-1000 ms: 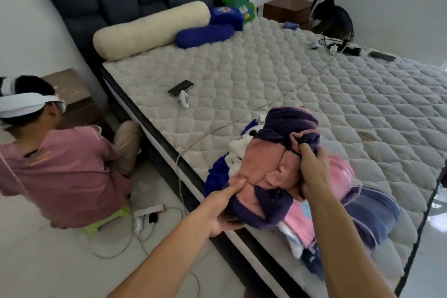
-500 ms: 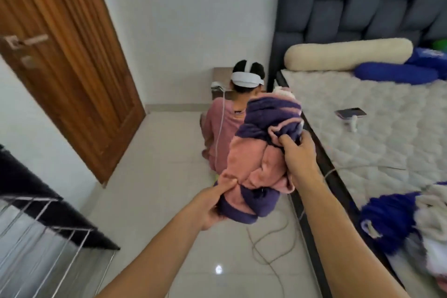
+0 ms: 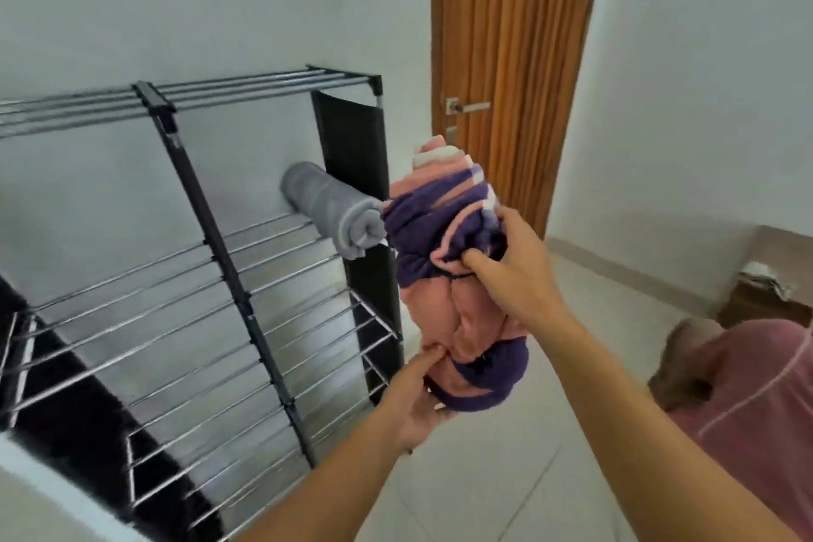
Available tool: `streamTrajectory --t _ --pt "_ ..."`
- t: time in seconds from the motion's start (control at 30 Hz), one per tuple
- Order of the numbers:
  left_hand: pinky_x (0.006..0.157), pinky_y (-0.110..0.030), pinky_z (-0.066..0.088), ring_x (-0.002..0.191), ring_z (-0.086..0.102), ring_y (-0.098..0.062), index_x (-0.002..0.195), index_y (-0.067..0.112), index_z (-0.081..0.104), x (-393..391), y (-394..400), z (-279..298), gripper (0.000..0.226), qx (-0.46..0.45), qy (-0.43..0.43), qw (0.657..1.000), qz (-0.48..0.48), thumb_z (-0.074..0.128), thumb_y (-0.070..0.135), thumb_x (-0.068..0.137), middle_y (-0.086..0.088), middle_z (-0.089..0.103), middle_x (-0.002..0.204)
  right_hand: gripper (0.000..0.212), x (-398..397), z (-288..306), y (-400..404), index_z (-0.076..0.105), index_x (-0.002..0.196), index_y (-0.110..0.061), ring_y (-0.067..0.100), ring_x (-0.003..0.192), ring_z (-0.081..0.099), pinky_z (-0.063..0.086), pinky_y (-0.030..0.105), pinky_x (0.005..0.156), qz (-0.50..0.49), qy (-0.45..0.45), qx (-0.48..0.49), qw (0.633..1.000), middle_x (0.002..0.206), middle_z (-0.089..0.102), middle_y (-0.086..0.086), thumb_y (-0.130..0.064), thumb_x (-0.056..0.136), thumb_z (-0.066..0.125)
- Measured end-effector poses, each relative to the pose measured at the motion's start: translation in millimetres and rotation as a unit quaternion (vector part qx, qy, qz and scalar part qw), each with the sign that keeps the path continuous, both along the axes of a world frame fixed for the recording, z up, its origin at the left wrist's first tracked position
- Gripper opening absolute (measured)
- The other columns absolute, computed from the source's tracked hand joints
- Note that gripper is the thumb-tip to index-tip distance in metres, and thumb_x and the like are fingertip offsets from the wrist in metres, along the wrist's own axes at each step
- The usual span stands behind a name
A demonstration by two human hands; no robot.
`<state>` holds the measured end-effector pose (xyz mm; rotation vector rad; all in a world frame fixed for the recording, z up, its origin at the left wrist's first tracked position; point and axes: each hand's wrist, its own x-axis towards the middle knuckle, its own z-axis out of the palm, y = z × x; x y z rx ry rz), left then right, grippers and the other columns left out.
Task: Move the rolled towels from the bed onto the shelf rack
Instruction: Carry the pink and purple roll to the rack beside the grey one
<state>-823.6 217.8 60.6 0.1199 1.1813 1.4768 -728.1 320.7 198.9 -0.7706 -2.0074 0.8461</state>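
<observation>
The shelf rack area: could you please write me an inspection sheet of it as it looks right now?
Surface: shelf rack of metal rods with black side panels, against the white wall; most tiers bare.
Job's things: grey rolled towel lying on an upper tier at its right end; pink and purple towel bundle held in the air just right of the rack, not yet on it.
Clutter: nothing seen on the rack besides the grey towel.
Grippers: left hand supports the bundle from below; right hand grips its upper half, fingers dug in.
Cables: nothing seen.
Surroundings: wooden door closed; seated person in pink at the lower right; light tiled floor.
</observation>
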Motion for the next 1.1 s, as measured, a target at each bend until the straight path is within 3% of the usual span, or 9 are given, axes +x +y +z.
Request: streamTrajectory --t 0.1,0.27,0.33,0.43,0.53,0.63,0.8,0.97,1.1 --pt "0.069 -0.034 0.057 0.106 0.065 -0.026 0.122 0.018 0.064 -41.7 13.6 8.9 0.061 0.010 -0.017 0.997 0.078 0.075 0.036 0.065 -0.006 0.070 0.120 0.036 -62.7 9.0 21.3 0.055 0.109 -0.018 0.017 0.093 0.057 0.041 0.027 0.076 0.084 -0.005 0.018 0.996 0.102 0.061 -0.001 -0.017 0.075 0.067" --pt "0.070 -0.037 0.056 0.095 0.066 -0.024 0.106 0.017 0.066 -99.4 11.2 13.0 0.026 0.028 -0.010 0.978 0.208 0.062 0.033 0.085 -0.006 0.073 0.105 0.045 -156.8 12.9 37.1 0.050 0.122 -0.021 0.015 0.101 0.057 0.046 0.027 0.087 0.204 -0.025 0.024 0.978 0.113 0.060 0.000 -0.026 0.081 0.066" --pt "0.068 -0.037 0.057 0.093 0.067 -0.025 0.107 0.014 0.067 -120.8 -2.4 13.2 0.029 0.038 -0.004 0.967 0.252 0.063 0.029 0.082 -0.006 0.076 0.098 0.045 -188.0 6.4 32.6 0.051 0.119 -0.022 0.018 0.103 0.058 0.049 0.035 0.090 0.234 -0.026 0.029 0.971 0.112 0.061 0.001 -0.032 0.078 0.066" --pt "0.082 -0.038 0.054 0.093 0.068 -0.024 0.109 0.011 0.068 -154.4 -23.4 17.8 0.040 0.054 0.015 0.949 0.311 0.065 0.029 0.073 -0.006 0.078 0.094 0.043 -230.3 2.4 25.3 0.051 0.117 -0.022 0.020 0.104 0.056 0.046 0.034 0.089 0.264 -0.032 0.021 0.964 0.112 0.060 0.003 -0.037 0.079 0.065" --pt "0.090 -0.040 0.053 0.103 0.066 -0.026 0.115 0.010 0.067 -185.0 -34.0 28.1 0.049 0.051 0.050 0.945 0.319 0.066 0.032 0.071 -0.010 0.073 0.112 0.042 -273.9 8.0 23.3 0.051 0.118 -0.014 0.025 0.107 0.055 0.039 0.030 0.082 0.275 -0.034 0.014 0.961 0.115 0.060 0.009 -0.033 0.083 0.064" --pt "0.089 -0.040 0.056 0.110 0.065 -0.025 0.120 0.010 0.065 -206.7 -33.0 43.4 0.047 0.053 0.084 0.946 0.307 0.066 0.030 0.078 -0.010 0.071 0.119 0.046 -320.5 16.9 26.4 0.050 0.122 -0.012 0.031 0.112 0.054 0.043 0.035 0.087 0.263 -0.047 0.006 0.964 0.119 0.059 0.014 -0.034 0.083 0.062" --pt "0.085 -0.038 0.058 0.096 0.069 -0.026 0.123 0.010 0.058 -235.0 -17.6 63.4 0.034 0.025 0.133 0.950 0.281 0.063 0.012 0.089 -0.012 0.072 0.109 0.056 -381.3 23.1 36.8 0.044 0.132 -0.010 0.037 0.119 0.052 0.041 0.037 0.093 0.241 -0.099 -0.017 0.965 0.127 0.056 0.020 -0.037 0.085 0.059" --pt "0.086 -0.039 0.055 0.081 0.067 -0.028 0.110 0.010 0.060 -253.6 -7.5 69.4 0.023 -0.013 0.091 0.957 0.276 0.061 0.026 0.093 -0.014 0.068 0.098 0.065 -392.9 -24.9 39.1 0.040 0.139 -0.010 0.042 0.122 0.049 0.043 0.045 0.101 0.237 -0.240 0.016 0.941 0.136 0.049 0.024 -0.047 0.086 0.050" --pt "0.085 -0.038 0.056 0.081 0.067 -0.028 0.122 0.008 0.056 -258.1 -3.7 71.0 0.036 -0.015 0.102 0.958 0.269 0.061 0.028 0.092 -0.017 0.067 0.105 0.066 -390.7 -30.4 41.8 0.039 0.141 -0.011 0.041 0.123 0.047 0.042 0.045 0.103 0.220 -0.231 0.015 0.948 0.136 0.047 0.023 -0.043 0.084 0.054"
